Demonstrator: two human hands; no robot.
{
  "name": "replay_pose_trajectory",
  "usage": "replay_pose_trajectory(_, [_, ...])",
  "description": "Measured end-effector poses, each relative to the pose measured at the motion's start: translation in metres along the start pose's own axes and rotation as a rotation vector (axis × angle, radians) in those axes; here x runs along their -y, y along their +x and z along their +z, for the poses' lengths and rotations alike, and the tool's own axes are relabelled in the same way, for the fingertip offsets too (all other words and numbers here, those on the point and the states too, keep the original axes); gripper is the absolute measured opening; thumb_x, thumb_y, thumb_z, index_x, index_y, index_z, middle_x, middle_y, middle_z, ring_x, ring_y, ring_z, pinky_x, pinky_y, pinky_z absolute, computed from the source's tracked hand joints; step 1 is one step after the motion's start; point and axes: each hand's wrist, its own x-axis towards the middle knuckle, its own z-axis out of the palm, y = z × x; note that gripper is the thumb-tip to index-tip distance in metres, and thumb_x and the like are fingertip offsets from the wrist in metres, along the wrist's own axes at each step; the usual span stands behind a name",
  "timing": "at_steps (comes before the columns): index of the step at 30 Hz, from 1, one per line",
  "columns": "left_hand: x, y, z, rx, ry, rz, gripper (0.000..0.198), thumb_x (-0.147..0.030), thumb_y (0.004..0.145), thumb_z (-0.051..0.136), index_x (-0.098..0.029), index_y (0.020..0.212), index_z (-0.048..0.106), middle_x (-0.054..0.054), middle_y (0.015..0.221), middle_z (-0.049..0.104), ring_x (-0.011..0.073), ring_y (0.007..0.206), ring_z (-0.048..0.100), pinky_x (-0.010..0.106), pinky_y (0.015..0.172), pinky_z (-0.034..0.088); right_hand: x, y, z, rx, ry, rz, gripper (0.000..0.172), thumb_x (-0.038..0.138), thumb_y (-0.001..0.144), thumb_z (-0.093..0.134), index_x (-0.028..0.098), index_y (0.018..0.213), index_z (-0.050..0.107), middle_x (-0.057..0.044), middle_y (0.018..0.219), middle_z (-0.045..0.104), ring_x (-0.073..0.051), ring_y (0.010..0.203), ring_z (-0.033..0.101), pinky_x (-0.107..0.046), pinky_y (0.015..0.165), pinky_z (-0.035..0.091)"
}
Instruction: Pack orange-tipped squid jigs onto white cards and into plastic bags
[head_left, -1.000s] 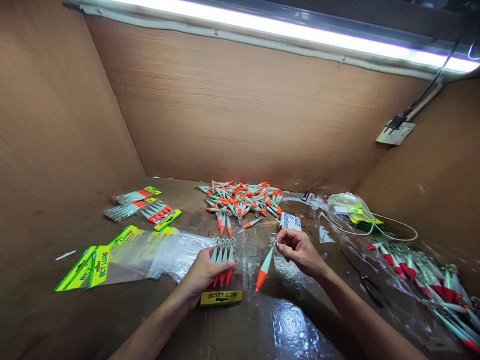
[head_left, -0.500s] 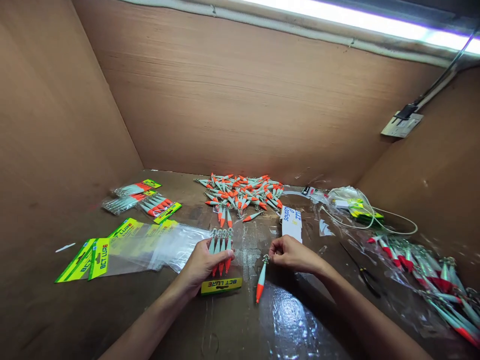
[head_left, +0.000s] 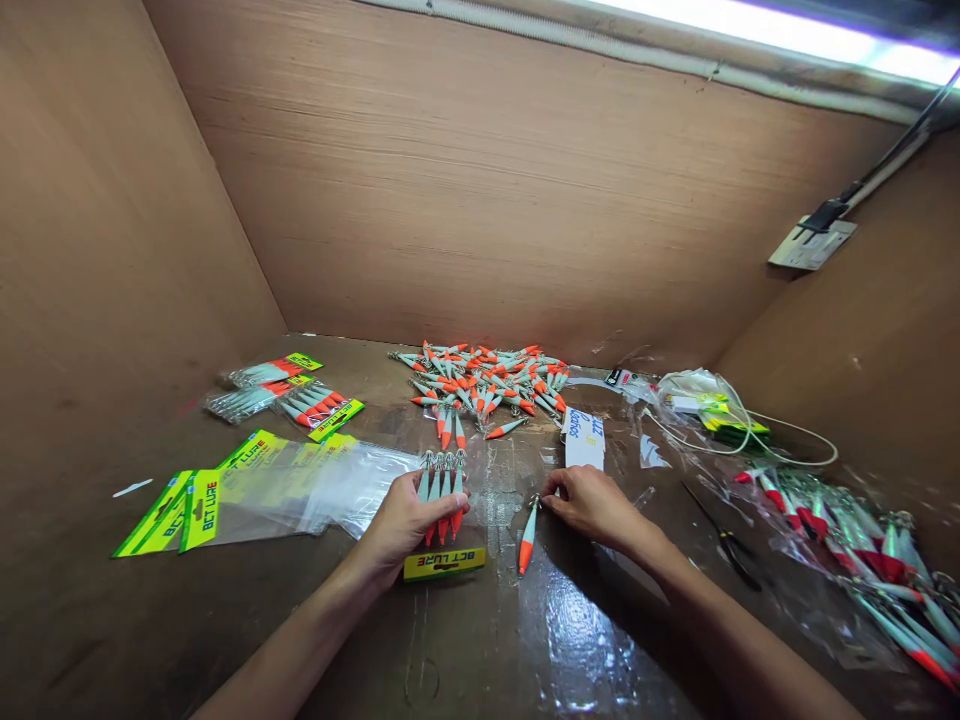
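Empty sleeves: flat clear plastic bags with yellow-green printed headers point(head_left: 199, 508), overlapping on the dark brown tabletop point(head_left: 247, 640).
Filled packs: clear plastic packets of pale-and-orange lures point(head_left: 311, 405), grouped behind the sleeves.
Left hand: the left hand point(head_left: 405, 515) is clamped, thumb on top, on a row of four slim pale-and-orange lures point(head_left: 445, 490), hooks pointing away; a yellow-green "BCT LURE" header point(head_left: 445, 564) shows just below.
Loose pile: a heap of matching pale-and-orange lures point(head_left: 491, 380) beyond the hands.
Single lure: one pale-and-orange spindle-shaped lure point(head_left: 529, 535) between the hands, hook end at the right fingertips.
Right hand: the right hand point(head_left: 589, 503), well apart from the left, has curled fingers; whether they pinch the hook, I cannot tell.
Pliers: black-handled metal pliers point(head_left: 739, 562), right of that hand.
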Motion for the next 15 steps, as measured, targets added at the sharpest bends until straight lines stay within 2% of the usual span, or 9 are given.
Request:
replay_pose_trajectory(4, [0.001,0.001,-0.001,0.003,-0.016,-0.006,0.042,-0.039,0.069,0.083,-0.013,0.098,0.069,0.007,0.088,0.075,0.0191,0.071,0.069,0.026,0.063,0.051,0.003,-0.006,-0.002,-0.044,-0.188,-0.004,0.027,0.033,0.097,0.047,0.025,0.097,0.073,-0.007,0.088,0.076,-0.023,0.082,0.070,-0.028,0.065,0.037])
replay_pose_trajectory(8, [0.001,0.000,-0.001,-0.008,0.002,0.010,0.041,-0.038,0.069,0.083,-0.012,0.098,0.070,0.008,0.087,0.075,0.0190,0.071,0.069,0.026,0.064,0.051,0.011,-0.012,-0.009,-0.057,-0.253,0.008,0.031,0.030,0.101,0.040,0.025,0.109,0.070,-0.008,0.093,0.076,-0.025,0.085,0.071,-0.029,0.065,0.037])
replay_pose_trajectory(9, [0.000,-0.001,-0.001,-0.012,0.002,0.012,0.041,-0.038,0.069,0.083,-0.012,0.098,0.070,0.008,0.087,0.075,0.0190,0.072,0.068,0.026,0.064,0.051,0.013,-0.014,-0.010,-0.056,-0.258,-0.033,0.030,0.028,0.100,0.041,0.026,0.114,0.068,-0.008,0.096,0.076,-0.024,0.087,0.071,-0.028,0.066,0.038])
replay_pose_trajectory(11, [-0.002,-0.001,0.000,-0.014,-0.002,0.008,0.041,-0.039,0.068,0.084,-0.012,0.096,0.070,0.007,0.086,0.075,0.0192,0.071,0.068,0.025,0.063,0.051,0.020,-0.022,-0.009,-0.008,-0.261,-0.211,0.031,0.020,0.095,0.048,0.027,0.121,0.063,-0.006,0.104,0.074,-0.022,0.089,0.070,-0.027,0.068,0.039])
replay_pose_trajectory(13, [-0.005,-0.002,0.002,-0.014,-0.008,0.004,0.043,-0.041,0.066,0.085,-0.012,0.095,0.070,0.007,0.085,0.075,0.0198,0.071,0.069,0.025,0.062,0.051,0.025,-0.031,-0.006,0.060,-0.280,-0.408,0.030,0.016,0.090,0.054,0.026,0.116,0.064,-0.006,0.107,0.070,-0.019,0.084,0.067,-0.026,0.066,0.039])
replay_pose_trajectory(15, [-0.008,-0.002,0.004,-0.031,0.002,0.009,0.044,-0.041,0.063,0.086,-0.012,0.092,0.070,0.007,0.083,0.074,0.0195,0.069,0.068,0.024,0.061,0.051,0.029,-0.041,-0.001,0.070,-0.330,-0.514,0.019,0.015,0.089,0.056,0.022,0.105,0.064,-0.006,0.105,0.067,-0.018,0.078,0.064,-0.026,0.062,0.039])
